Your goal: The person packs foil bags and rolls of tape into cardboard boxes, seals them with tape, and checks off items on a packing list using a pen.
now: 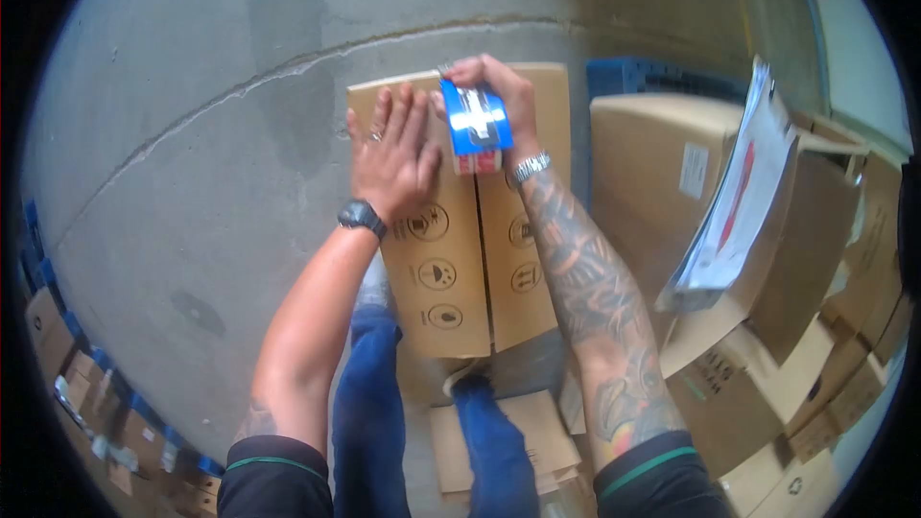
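A brown cardboard box [446,326] stands in front of me, its two top flaps meeting along a narrow dark gap. Printed handling symbols in circles mark the flaps. My left hand [391,149] lies flat on the left flap, fingers stretched out. My right hand [504,101] is wrapped round a blue tape dispenser [477,120] at the far end of the gap. A roll with red and white print shows under its blue cover. The dispenser's handle is mostly hidden by my fingers.
To the right stands a larger cardboard box [652,163] with papers and a red pen [737,194] on it. Open boxes [815,240] crowd the right side. Flattened cardboard [537,432] lies near my feet. A blue pallet [624,77] is behind; more cartons [86,374] stand at lower left.
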`<state>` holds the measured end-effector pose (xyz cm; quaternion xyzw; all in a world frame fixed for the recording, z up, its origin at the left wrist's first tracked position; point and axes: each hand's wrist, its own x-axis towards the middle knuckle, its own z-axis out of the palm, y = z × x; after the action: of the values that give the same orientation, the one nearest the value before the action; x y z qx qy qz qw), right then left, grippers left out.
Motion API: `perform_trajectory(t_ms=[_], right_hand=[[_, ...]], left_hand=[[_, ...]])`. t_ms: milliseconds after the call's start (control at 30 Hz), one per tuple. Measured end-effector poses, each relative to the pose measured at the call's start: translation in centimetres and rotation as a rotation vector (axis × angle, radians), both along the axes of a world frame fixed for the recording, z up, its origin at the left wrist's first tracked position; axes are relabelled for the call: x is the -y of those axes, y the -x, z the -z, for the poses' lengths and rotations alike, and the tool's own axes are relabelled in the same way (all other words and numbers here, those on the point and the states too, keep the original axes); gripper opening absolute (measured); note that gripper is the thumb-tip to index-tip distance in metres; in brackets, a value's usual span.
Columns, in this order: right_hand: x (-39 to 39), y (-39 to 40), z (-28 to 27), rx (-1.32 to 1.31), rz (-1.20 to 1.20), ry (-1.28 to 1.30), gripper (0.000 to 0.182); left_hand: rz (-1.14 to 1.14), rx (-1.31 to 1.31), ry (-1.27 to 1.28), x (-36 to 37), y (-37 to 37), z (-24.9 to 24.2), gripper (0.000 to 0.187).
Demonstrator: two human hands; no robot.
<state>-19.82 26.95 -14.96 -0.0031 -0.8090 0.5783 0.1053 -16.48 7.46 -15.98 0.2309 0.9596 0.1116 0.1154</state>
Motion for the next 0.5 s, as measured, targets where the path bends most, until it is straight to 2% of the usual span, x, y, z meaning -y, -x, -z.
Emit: perform_trajectory(t_ms=[33,100,167,233,267,300,333,367,500], right_hand=[[0.1,-0.8,-1.4,0.025,-0.016,-0.001,0.01],[0.2,-3.9,-0.3,-0.055,0.005,-0.008,0.023],[0.9,-11.0,-1.3,0.266,0.031,0.637,0.014],[1.6,-18.6,-2.1,0.209,0.061,0.494,0.007],[1.9,-22.5,-2.6,0.182,0.08,0.422,0.007],[2.1,-26.6,-2.2,0.253,0.117,0.303,0.008],[1.8,-30.0,-2.6,-0.004,0.05,-0.037,0.009],[2.3,-33.9,-2.7,0.031,0.074,-0.059,0.014],[4.0,-47.9,-4.4,0.263,0.106,0.069,0.018]], left_hand=[[0.009,-0.032,-0.001,0.1,-0.4,0.1,0.067],[0.005,-0.111,-0.008,0.0,-0.2,0.8,0.065],[-0.002,-0.174,-0.048,-0.1,-0.8,0.9,0.065],[-0.056,-0.191,-0.146,-1.0,-1.6,0.8,0.067],[0.015,-0.238,-0.255,-2.1,-3.3,1.1,0.071],[0.115,-0.171,-0.169,-4.0,-5.7,0.4,0.072],[0.218,-0.096,-0.081,-6.3,-9.0,-0.3,0.073],[0.31,-0.014,0.01,-7.5,-11.5,-0.7,0.074],[0.297,-0.093,0.061,-8.6,-12.0,-1.0,0.072]])
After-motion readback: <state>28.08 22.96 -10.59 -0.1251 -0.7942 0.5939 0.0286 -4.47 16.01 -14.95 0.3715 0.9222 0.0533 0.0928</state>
